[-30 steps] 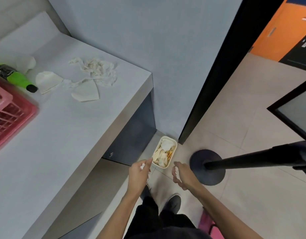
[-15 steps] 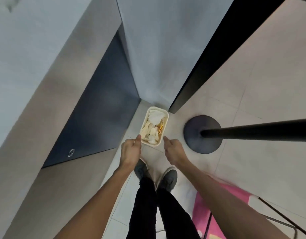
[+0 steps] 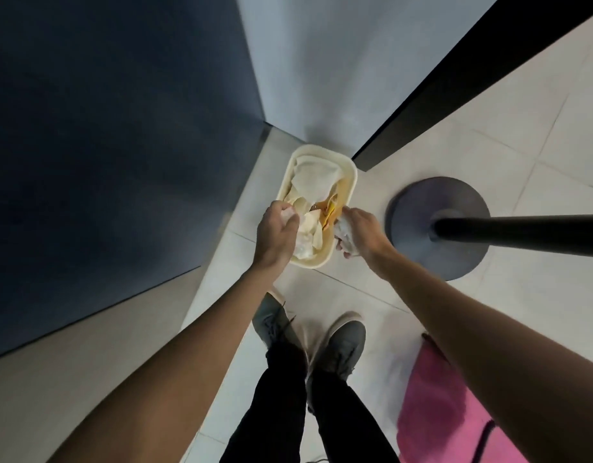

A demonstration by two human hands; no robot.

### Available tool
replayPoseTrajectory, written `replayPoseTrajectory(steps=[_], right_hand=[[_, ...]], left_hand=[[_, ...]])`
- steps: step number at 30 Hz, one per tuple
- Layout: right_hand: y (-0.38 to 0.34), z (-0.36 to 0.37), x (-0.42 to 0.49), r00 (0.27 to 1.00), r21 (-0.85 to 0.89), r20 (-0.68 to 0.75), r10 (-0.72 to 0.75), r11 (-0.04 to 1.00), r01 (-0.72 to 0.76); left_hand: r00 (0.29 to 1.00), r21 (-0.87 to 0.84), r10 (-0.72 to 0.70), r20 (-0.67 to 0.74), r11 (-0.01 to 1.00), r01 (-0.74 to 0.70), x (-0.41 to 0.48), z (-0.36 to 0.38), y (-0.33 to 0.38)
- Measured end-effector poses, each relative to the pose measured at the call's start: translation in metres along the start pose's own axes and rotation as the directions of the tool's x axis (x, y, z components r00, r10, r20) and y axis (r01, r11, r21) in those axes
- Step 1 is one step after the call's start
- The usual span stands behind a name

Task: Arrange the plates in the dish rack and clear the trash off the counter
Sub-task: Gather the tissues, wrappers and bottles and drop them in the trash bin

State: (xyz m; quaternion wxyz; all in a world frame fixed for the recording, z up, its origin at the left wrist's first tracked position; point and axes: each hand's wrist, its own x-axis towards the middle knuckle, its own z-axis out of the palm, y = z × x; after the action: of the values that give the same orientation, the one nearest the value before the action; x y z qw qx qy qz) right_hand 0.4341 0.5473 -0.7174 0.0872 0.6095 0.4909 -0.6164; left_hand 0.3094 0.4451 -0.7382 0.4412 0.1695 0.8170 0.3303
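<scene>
the view has dropped from the bench to the floor, and both hands have closed in on the small cream bin (image 3: 352, 182) in the corner. half a second ago they hung short of its near rim. now the left hand (image 3: 275, 230) is over the bin's near left part, fingers curled round a crumpled white tissue (image 3: 287, 213). the right hand (image 3: 363, 228) is at the right rim, fingers curled round a second paper wad (image 3: 344, 232) that is partly outside the rim. the bin already holds white and yellow scraps. the drop looks imminent, and the right wad may miss. the bench is out of view now. a second ago it still carried paper scraps, so clearing is likely unfinished.
</scene>
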Motion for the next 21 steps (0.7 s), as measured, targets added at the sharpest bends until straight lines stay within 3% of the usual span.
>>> replayPoseTrajectory(steps=[3, 6, 12, 15, 21], right_hand=[[-0.004, 0.006, 0.033, 0.999, -0.046, -0.019, -0.041, 0.998, 0.04], [-0.015, 0.013, 0.052, 0.999, 0.022, -0.038, -0.017, 1.0, 0.017], [-0.03, 0.031, 0.068, 0.993, 0.138, 0.108, 0.051, 0.988, -0.066], [-0.029, 0.031, 0.07, 0.991, 0.08, 0.119, 0.054, 0.995, -0.064], [-0.018, 0.016, 0.07, 0.996, 0.063, 0.075, 0.051, 0.996, -0.056]], left_hand=[[0.984, 0.198, 0.169, 0.062, 0.964, -0.178, 0.014, 0.012, -0.029], [0.947, 0.437, 0.303, 0.11, 0.841, -0.32, 0.014, 0.02, -0.053], [0.903, 0.483, 0.426, 0.052, 0.781, -0.396, -0.005, 0.016, -0.07], [0.895, 0.511, 0.423, 0.142, 0.743, -0.433, -0.015, 0.014, -0.082], [0.945, 0.56, 0.183, 0.272, 0.768, -0.31, -0.011, 0.011, -0.084]])
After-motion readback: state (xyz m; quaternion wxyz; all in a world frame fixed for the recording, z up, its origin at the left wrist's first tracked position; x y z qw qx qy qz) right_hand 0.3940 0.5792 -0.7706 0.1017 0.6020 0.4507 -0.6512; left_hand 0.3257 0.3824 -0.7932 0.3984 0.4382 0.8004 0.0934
